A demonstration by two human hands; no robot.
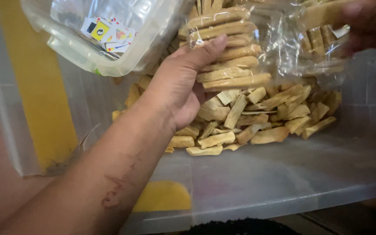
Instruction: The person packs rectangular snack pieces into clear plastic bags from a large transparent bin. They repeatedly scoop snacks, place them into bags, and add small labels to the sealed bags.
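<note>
Your left hand grips a clear bag of pale sticks over a big plastic bin.

Head view: your left hand (177, 89) reaches up from the lower left of the frame, forearm slanting, thumb stretched along the stacked sticks and fingers wrapped behind, clasping the clear bag (257, 48) at centre top. Your right hand (366, 21), blurred in the upper right corner, touches the bag's far end; you cannot tell how its fingers are set. Below the bag, loose sticks (249, 119) lie heaped in the clear bin (283, 178). A smaller clear tub (66, 41) holding coloured cards tilts at the upper left.
</note>
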